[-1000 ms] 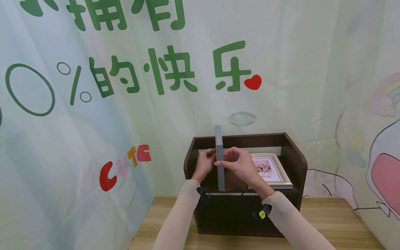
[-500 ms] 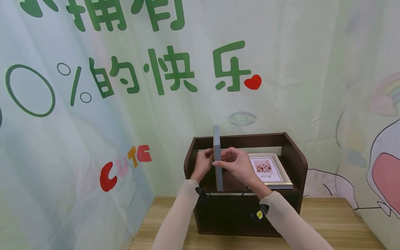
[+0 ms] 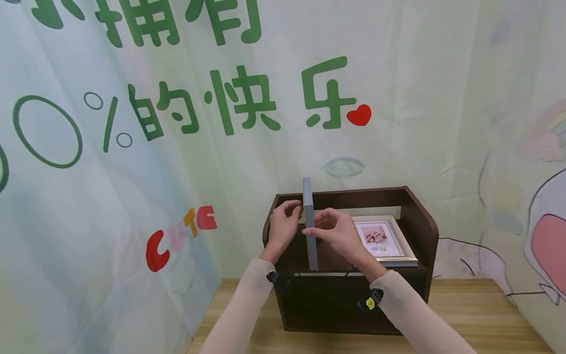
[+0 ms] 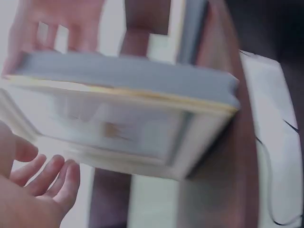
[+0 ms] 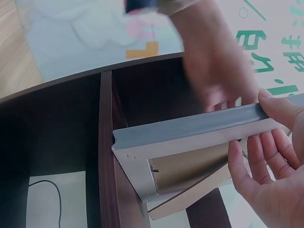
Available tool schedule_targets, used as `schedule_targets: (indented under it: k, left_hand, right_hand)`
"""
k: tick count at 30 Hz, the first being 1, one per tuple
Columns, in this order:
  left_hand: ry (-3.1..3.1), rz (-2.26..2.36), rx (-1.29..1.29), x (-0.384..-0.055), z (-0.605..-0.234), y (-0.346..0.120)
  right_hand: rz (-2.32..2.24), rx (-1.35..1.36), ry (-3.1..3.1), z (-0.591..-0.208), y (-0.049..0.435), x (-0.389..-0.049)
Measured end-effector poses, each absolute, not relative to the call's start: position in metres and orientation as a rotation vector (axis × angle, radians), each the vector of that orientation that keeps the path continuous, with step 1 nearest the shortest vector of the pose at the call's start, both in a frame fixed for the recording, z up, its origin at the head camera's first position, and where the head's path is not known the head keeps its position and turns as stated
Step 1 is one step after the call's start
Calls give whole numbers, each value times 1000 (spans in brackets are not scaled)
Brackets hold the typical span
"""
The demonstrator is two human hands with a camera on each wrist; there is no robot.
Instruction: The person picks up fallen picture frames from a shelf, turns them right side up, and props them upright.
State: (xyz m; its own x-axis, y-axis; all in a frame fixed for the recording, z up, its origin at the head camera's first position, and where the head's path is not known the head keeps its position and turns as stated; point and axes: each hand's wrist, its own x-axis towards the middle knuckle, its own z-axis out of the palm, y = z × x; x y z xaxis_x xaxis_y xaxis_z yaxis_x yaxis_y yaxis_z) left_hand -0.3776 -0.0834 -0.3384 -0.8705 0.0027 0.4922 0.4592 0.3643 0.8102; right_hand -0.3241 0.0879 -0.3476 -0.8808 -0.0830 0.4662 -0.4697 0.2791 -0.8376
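Observation:
A picture frame (image 3: 312, 253) stands upright, edge-on to the head view, on the dark brown shelf unit (image 3: 336, 305). My right hand (image 3: 342, 236) pinches its grey edge, thumb on the near side and fingers behind. In the right wrist view the frame's back shows, with a support leg (image 5: 194, 187) swung out from it. My left hand (image 3: 283, 226) is just left of the frame, fingers loosely bent. The left wrist view has that hand (image 4: 40, 197) beside the glazed front, blurred, gripping nothing; whether a fingertip touches the frame I cannot tell.
A second frame (image 3: 401, 246), pale gold with a flower picture, lies face up on the right of the shelf. Raised side panels (image 3: 417, 221) and a back rail bound the shelf. The unit stands on a wooden table (image 3: 477, 314) before a printed curtain (image 3: 420, 98).
My left hand has come off the frame's left face and shifted slightly up and left. The right hand keeps its pinch, and the frame has hardly moved.

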Motion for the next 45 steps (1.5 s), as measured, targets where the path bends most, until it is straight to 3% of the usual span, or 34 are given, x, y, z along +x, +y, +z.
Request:
schedule_targets:
  k: [7,23,32,41,45]
  left_hand:
    - [-2098,-1463,-549,-356,-306,-98]
    - [-2251,-228,-1159,-340,-269,-116]
    - [-2302,-96,-1237,-339,-268,-121]
    - [-2261,-120,-1231,-340,-272,-123]
    - [-2261,-125,-1233,-339,-273,-121]
  right_hand:
    - [1644,533,-2214,-348,84,-325]
    - [1624,564,-2200,-342,85,-323]
    - [1602,580,-2224,-345,88,-323]
    - [1421,787,-2328,-337,107,-319]
    - [1342,734,-2283,-343,112,-323]
